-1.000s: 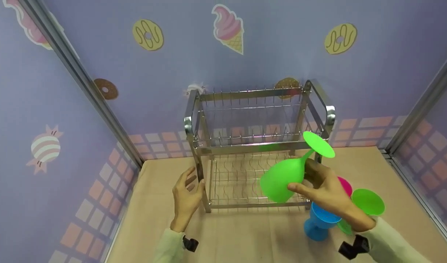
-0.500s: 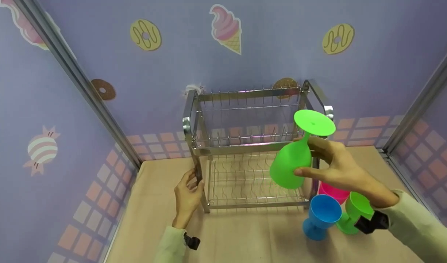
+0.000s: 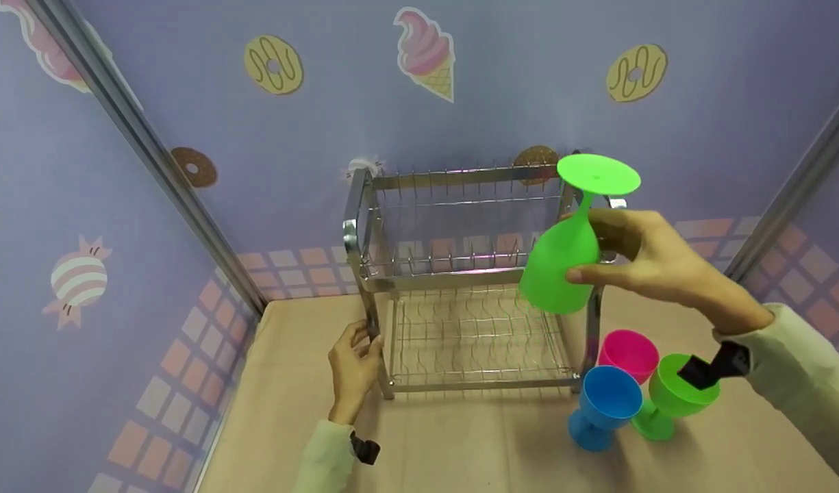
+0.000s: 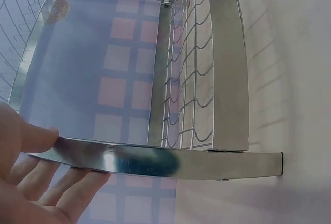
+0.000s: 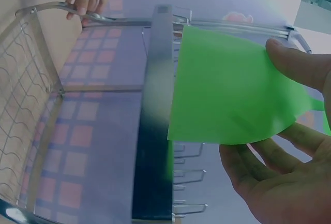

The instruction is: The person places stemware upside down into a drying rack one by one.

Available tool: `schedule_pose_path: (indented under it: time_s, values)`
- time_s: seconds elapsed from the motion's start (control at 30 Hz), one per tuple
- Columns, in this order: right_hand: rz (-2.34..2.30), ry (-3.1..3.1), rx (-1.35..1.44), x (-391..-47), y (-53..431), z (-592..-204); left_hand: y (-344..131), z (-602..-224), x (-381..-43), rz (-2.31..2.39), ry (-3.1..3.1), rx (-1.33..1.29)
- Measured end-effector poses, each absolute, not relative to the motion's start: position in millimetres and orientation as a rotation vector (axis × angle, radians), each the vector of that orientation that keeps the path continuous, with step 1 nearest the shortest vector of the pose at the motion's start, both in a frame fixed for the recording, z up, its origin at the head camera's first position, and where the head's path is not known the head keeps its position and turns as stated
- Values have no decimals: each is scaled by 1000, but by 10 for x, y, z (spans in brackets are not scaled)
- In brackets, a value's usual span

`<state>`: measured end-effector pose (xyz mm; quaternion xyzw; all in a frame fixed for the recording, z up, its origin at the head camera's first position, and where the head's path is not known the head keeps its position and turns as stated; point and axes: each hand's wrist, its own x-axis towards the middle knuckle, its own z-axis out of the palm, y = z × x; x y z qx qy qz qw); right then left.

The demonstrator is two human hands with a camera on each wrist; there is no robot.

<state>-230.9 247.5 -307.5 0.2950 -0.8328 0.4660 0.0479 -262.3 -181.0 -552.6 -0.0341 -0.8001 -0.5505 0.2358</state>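
Observation:
My right hand (image 3: 648, 260) holds a green plastic goblet (image 3: 561, 263) upside down by its bowl, foot upward, in front of the upper tier's right end. Thumb and fingers lie on opposite sides of the bowl in the right wrist view, its rim by the rack's front bar. With my left hand (image 3: 354, 366) I grip the left front post of a two-tier metal dish rack (image 3: 460, 281); the left wrist view shows the thumb on one side of the post (image 4: 139, 159) and fingers on the other.
Right of the rack's front foot, a blue goblet (image 3: 609, 397), a pink cup (image 3: 628, 356) and another green goblet (image 3: 683, 387) stand close together, mouths up. Patterned walls (image 3: 501, 82) rise behind and beside the cloth-covered table (image 3: 460, 445).
My right hand has risen and moved right with the green goblet, which has gone from tilted to nearly upright, foot up. My left hand has closed on the rack's post.

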Motion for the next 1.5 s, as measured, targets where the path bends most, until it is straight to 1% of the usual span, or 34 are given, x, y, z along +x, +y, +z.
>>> schedule_pose_path:
  time_s: [0.27,0.47,0.9,1.07,1.5]
  values:
    - [1430,-2605,809,-2430,2515,-2823,-1787,-5529,-2608,-1494,-2188,-102]
    - [1430,-2614,740,-2507,2510,-2733,-1789,-5538,-2607,-1493,-2176,-119]
    - [1327,-2660,533,-2871,2502,-2731,-1789,-5537,-2609,-1477,-2158,-152]
    - [1344,-2661,456,-3046,2506,-2734,-1799,-5537,-2598,-1490,-2180,-117]
    - [1258,-2687,433,-3339,2426,-2820,-1797,-5538,-2598,-1463,-2189,-116]
